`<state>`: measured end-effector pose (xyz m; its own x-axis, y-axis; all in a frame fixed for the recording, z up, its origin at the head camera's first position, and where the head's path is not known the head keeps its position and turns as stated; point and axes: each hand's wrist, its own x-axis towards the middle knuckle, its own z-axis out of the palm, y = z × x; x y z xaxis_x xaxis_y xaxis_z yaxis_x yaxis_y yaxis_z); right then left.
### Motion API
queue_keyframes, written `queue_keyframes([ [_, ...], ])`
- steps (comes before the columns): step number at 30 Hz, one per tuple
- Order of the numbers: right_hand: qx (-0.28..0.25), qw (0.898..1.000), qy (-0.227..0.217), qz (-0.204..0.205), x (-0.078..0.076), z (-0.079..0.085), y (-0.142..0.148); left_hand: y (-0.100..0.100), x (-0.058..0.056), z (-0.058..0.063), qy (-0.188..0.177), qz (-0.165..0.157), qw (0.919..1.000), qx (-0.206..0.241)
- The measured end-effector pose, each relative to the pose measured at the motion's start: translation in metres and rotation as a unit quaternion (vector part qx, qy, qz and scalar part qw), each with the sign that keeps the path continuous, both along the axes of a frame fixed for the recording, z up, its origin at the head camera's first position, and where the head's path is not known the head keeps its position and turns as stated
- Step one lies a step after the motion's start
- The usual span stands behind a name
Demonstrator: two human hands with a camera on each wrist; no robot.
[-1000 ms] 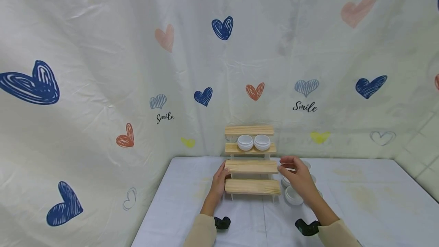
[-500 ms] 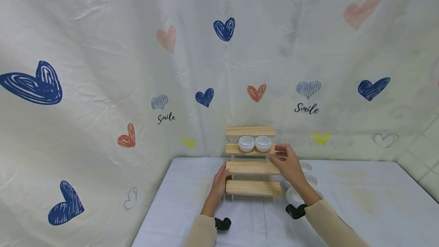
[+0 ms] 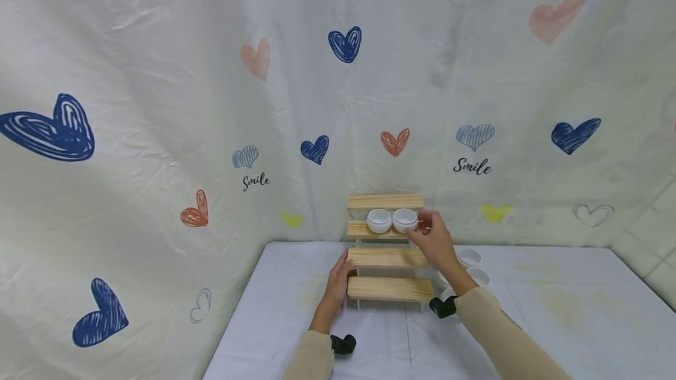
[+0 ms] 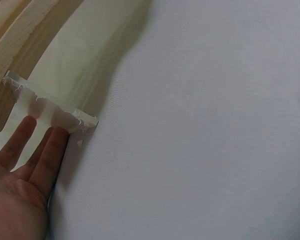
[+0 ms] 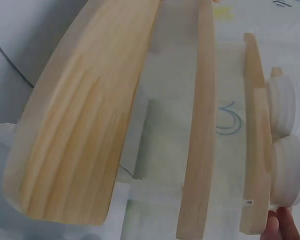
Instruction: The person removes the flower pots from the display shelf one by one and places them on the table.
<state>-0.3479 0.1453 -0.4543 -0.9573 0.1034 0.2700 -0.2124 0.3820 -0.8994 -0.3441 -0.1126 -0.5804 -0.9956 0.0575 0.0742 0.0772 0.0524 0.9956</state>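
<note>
Seemingly right hand (image 3: 433,239) grip pinching the right-hand white jar (image 3: 405,220) on rack (image 3: 385,200).

The word "Smile" is printed twice on the heart-patterned backdrop (image 3: 158,75).

— What was the stepped rack (image 3: 387,255) between the hands made of?
— Pale raw wood, matt, grain showing.
— And the jars (image 3: 392,220) at the right fingertips?
— Smooth white plastic, ribbed necks; the table (image 3: 554,309) under both wrists wore matt cloth.
</note>
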Motion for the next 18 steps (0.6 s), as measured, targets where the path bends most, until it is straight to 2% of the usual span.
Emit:
queue_keyframes([
  [11,0.03,0.999,-0.016,0.014,-0.014,0.001,-0.006,0.0,0.0,0.0,-0.009,0.0,1.0,0.002],
  [18,0.044,0.999,-0.013,-0.009,-0.015,0.001,-0.011,-0.001,-0.001,-0.001,-0.008,-0.002,1.0,0.006],
])
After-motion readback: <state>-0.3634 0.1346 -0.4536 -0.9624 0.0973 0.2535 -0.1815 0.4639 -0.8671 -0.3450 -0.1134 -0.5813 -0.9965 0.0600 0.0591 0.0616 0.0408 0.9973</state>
